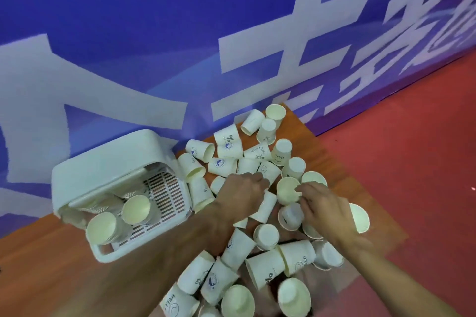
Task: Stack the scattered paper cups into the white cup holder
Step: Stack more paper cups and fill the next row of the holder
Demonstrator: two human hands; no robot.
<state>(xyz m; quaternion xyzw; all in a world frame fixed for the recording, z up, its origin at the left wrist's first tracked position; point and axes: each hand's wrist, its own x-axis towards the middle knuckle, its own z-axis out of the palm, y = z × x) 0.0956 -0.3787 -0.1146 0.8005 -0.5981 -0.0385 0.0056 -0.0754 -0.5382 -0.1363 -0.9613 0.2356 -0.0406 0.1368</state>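
Your left hand [242, 194] reaches into the middle of the pile with its back to the camera. Its fingers are curled down among the cups, and you cannot tell whether they grip one, because the fingertips are hidden behind the knuckles. Your right hand [325, 210] sits just beside it. Its fingers are bent and pinch the near rim of an upright cup [286, 192], whose open mouth faces up.

The scattered paper cups [265, 269] cover the right part of the brown wooden table [64, 265], from the far edge to the near one. Most lie on their sides, some stand mouth up and some are upside down. Several carry small printed marks. A few cups lie under both forearms.

The white cup holder [108, 162] stands on the table to the left of the pile, touching the nearest loose cups. It is a plastic box with a rounded cover and a slatted tray [167, 193]. Inside, one stack of nested cups [101, 231] points its mouth toward you at the near corner, and a second stack [136, 209] lies just beside it. More nested cups show under the cover behind them.

A blue banner [128, 33] with large white characters rises behind the table, and a red floor [412, 162] lies to the right
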